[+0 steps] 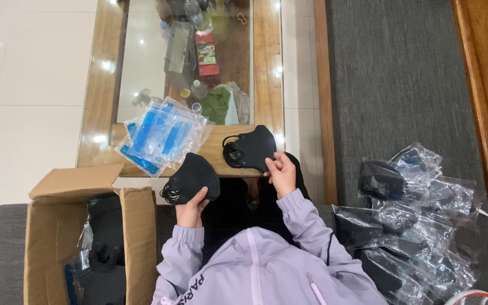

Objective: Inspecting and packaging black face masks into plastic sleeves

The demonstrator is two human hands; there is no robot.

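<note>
Left hand (190, 210) pinching one black mask stack (192, 178), right hand (282, 172) pinching another (251, 148) at its edge; probably light, soft, floppy.

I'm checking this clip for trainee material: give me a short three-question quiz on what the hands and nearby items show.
1. True or false: both hands hold black face masks.
2. What lies on the wooden table edge beyond the masks? A) blue-and-clear plastic bags B) scissors C) a book
3. On which side of the person is the open cardboard box?

Key:
1. True: left hand holds one black mask stack, right hand another black mask.
2. A, the plastic bags.
3. Their left, the cardboard box.
</note>
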